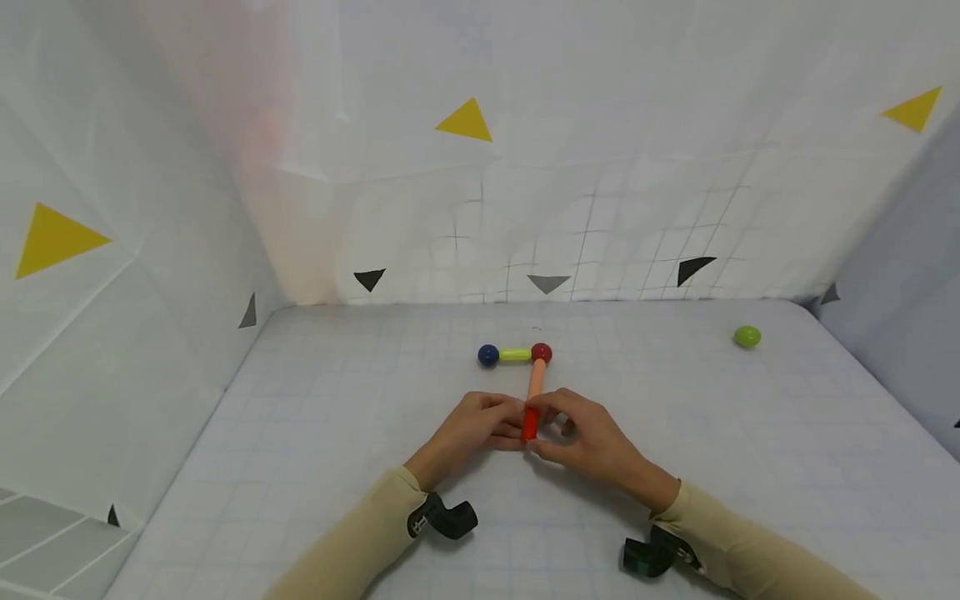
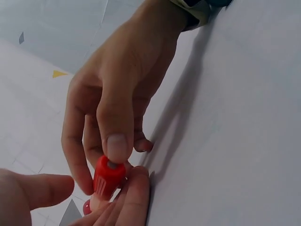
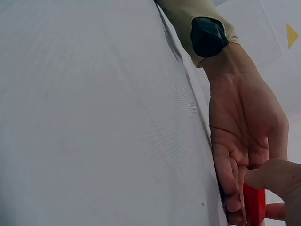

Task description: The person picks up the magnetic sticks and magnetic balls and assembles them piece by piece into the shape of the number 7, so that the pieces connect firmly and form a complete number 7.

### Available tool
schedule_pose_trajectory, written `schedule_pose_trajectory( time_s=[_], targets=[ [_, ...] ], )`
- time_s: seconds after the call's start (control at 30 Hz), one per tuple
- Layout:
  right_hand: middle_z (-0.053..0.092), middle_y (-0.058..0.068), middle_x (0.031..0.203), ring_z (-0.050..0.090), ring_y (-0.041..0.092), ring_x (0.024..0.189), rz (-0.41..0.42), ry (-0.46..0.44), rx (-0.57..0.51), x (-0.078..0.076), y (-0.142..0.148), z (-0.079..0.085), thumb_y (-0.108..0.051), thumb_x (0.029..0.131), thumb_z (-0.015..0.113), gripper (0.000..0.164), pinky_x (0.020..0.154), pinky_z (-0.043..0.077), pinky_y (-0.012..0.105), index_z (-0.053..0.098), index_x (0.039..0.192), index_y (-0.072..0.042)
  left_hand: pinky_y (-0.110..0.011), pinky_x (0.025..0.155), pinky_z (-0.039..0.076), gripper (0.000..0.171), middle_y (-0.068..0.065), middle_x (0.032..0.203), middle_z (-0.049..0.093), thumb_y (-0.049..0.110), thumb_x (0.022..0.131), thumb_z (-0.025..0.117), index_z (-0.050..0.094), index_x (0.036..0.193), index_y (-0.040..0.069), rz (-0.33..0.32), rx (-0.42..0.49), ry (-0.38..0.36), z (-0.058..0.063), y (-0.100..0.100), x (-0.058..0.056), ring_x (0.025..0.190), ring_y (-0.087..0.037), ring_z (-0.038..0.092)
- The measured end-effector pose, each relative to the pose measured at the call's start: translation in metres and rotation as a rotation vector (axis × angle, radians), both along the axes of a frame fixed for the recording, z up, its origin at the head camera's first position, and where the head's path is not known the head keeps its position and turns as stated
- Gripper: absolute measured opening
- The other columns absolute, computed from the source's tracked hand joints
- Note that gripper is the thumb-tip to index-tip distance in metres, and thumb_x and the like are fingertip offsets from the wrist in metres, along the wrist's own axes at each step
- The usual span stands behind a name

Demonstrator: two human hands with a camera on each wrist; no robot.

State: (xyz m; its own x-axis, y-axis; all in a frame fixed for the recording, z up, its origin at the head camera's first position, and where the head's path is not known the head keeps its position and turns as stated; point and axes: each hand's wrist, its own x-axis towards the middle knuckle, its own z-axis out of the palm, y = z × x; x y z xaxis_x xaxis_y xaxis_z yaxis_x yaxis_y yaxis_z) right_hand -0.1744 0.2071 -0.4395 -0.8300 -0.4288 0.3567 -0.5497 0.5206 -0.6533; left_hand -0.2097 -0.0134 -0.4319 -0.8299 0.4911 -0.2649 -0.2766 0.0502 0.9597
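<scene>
My right hand [image 1: 592, 435] pinches a red magnetic rod [image 1: 530, 423] between thumb and forefinger. A metal tip shows at the rod's near end [image 2: 112, 164]. My left hand [image 1: 480, 421] lies low against the table, its fingers fairly straight and touching the red rod's left side. The left thumb [image 2: 49, 188] stands apart from the rod. Beyond the red rod, in line with it, runs a peach rod [image 1: 536, 379] that reaches a dark red ball [image 1: 542, 353]. From that ball a yellow-green rod [image 1: 515, 355] extends left to a dark blue ball [image 1: 488, 356].
A green ball [image 1: 747, 336] sits by itself at the back right of the white table [image 1: 315, 400]. White sheeting [image 1: 615, 100] with yellow and dark triangles rises at the back and sides. Dark camera mounts [image 1: 450, 518] are strapped on both wrists.
</scene>
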Motion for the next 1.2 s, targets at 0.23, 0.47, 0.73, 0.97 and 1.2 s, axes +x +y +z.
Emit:
schedule_pose_trajectory(
  time_s=[0.23, 0.47, 0.73, 0.97, 1.2],
  targets=[
    [0.065, -0.006, 0.111, 0.060, 0.022, 0.097, 0.001, -0.011, 0.011, 0.002, -0.002, 0.000, -0.014, 0.084, 0.088, 0.052, 0.074, 0.056, 0.034, 0.067, 0.132, -0.011, -0.035, 0.084, 0.060, 0.033, -0.012, 0.109, 0.074, 0.013, 0.100, 0.069, 0.068, 0.130, -0.001, 0.002, -0.015, 0.020, 0.001, -0.003, 0.008, 0.094, -0.026, 0.074],
    [0.065, -0.003, 0.109, 0.060, 0.021, 0.095, -0.003, 0.000, 0.028, 0.005, -0.001, 0.001, -0.013, 0.083, 0.090, 0.055, 0.075, 0.056, 0.033, 0.066, 0.132, -0.009, -0.036, 0.084, 0.060, 0.036, -0.014, 0.111, 0.075, 0.009, 0.098, 0.074, 0.066, 0.131, -0.003, 0.002, 0.041, -0.004, -0.002, -0.003, 0.010, 0.093, -0.026, 0.074],
    [0.068, 0.007, 0.115, 0.063, 0.027, 0.103, -0.066, 0.000, 0.036, -0.003, 0.017, 0.021, -0.018, 0.086, 0.088, 0.056, 0.078, 0.059, 0.041, 0.064, 0.135, -0.007, -0.036, 0.085, 0.059, 0.038, -0.013, 0.112, 0.074, 0.010, 0.096, 0.076, 0.066, 0.131, -0.002, 0.023, 0.008, 0.004, -0.003, -0.003, 0.008, 0.095, -0.025, 0.074],
    [0.068, 0.014, 0.121, 0.064, 0.034, 0.106, -0.196, 0.072, 0.089, -0.027, 0.056, 0.034, -0.014, 0.089, 0.085, 0.051, 0.079, 0.059, 0.047, 0.063, 0.134, -0.003, -0.036, 0.086, 0.059, 0.038, -0.015, 0.112, 0.074, 0.008, 0.097, 0.075, 0.065, 0.132, -0.003, 0.022, 0.030, -0.017, -0.003, -0.005, 0.008, 0.096, -0.027, 0.075],
    [0.068, 0.016, 0.123, 0.064, 0.036, 0.108, -0.307, 0.142, 0.122, -0.053, 0.096, 0.050, -0.011, 0.092, 0.082, 0.042, 0.080, 0.058, 0.053, 0.065, 0.129, -0.001, -0.037, 0.087, 0.059, 0.038, -0.016, 0.112, 0.073, 0.006, 0.097, 0.074, 0.064, 0.132, -0.004, 0.016, 0.051, -0.024, 0.000, -0.006, 0.008, 0.097, -0.028, 0.074]
  ],
)
